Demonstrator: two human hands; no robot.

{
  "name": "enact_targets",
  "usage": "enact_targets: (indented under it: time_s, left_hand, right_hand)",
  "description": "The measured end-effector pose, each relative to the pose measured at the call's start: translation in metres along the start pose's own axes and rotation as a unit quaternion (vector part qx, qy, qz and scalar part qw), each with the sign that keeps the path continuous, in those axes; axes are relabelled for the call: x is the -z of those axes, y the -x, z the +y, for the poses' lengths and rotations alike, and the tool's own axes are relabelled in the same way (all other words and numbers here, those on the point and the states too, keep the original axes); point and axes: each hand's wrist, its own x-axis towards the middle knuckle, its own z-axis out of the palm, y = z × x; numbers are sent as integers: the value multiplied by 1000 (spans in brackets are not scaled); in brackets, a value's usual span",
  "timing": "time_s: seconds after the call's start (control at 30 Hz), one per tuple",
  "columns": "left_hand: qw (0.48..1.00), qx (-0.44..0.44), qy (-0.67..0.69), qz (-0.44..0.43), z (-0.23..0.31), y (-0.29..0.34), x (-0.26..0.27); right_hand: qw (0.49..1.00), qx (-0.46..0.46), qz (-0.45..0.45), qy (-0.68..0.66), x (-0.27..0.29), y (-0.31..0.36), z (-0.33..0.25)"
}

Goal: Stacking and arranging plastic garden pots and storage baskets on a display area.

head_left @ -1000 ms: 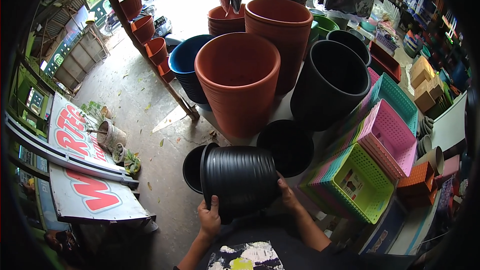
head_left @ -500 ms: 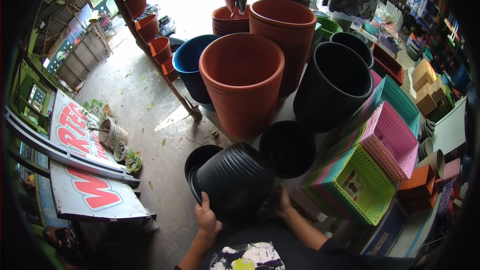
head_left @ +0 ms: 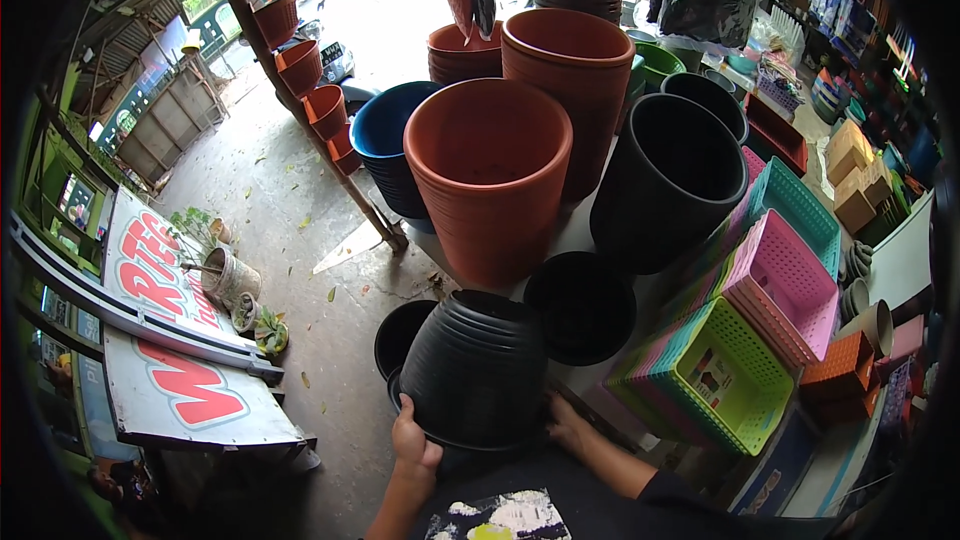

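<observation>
A stack of black ribbed plastic pots [head_left: 478, 370] is tipped with its base pointing away from me and its rim toward me. My left hand [head_left: 413, 435] grips the rim on the left side. My right hand [head_left: 567, 425] holds the rim on the right side. The stack hangs over two other black pots, one [head_left: 402, 332] to the left and one [head_left: 582, 305] to the right, both open upward on the ground.
Tall terracotta-coloured pots [head_left: 490, 175] and a large black pot [head_left: 668, 180] stand beyond. Blue pots [head_left: 385, 145] sit to the left. Stacked pink and green plastic baskets [head_left: 740, 360] lie at right. A red-and-white signboard [head_left: 170, 340] and a small plant pot [head_left: 228, 278] lie at left on concrete.
The black pot stack has tipped over further, its base now turned away from me and lower, nearer the pots on the ground. Both hands stayed on the rim.
</observation>
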Motion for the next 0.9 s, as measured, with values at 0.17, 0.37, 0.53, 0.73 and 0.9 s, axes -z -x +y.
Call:
enact_targets:
  time_s: [0.17,0.37,0.53,0.73,0.9]
  left_hand:
    - [1000,10,-5,19,-6,-8,9]
    - [1000,16,-4,5,-6,-21,14]
    - [1000,7,-20,18,-13,-26,27]
    - [993,54,-32,96,-26,-36,54]
    - [991,115,41,46,-41,-52,98]
  right_hand:
    - [992,84,53,78,8,-8,2]
    - [960,157,150,178,32,-19,2]
    - [927,144,256,233,29,-17,-7]
    - [843,307,309,314,-26,24,-6]
    - [832,421,226,281,-34,23,1]
